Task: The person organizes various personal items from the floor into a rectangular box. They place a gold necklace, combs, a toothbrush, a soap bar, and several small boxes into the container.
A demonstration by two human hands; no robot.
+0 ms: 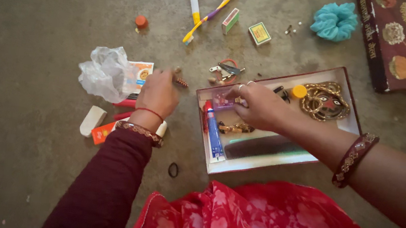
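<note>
Right hand (259, 105), just right of frame centre, is closed in a fingertip pinch on a small clear pink case (223, 100) at the upper left corner of the open white box (258, 166). Left hand (157, 93), left of centre, is curled around a small brown beaded item (180, 80); only the item's tip shows past the fingers, so its exact kind cannot be told.

The pink case appears light, rigid and smooth-sided, and probably slippery. Judged best grip: opposing fingertips on its short edges, not on the flat lid. The beaded item appears light and stiff; hold it along its shaft.

Inside the box lie a blue tube (214, 135), a dark comb (262, 148), a gold chain (322, 99) and a yellow cap (299, 91). On the floor, a crumpled plastic bag (104, 71) sits at left of centre, a teal scrunchie (334, 21) at upper right, and a black hair tie (173, 169) below centre.
</note>
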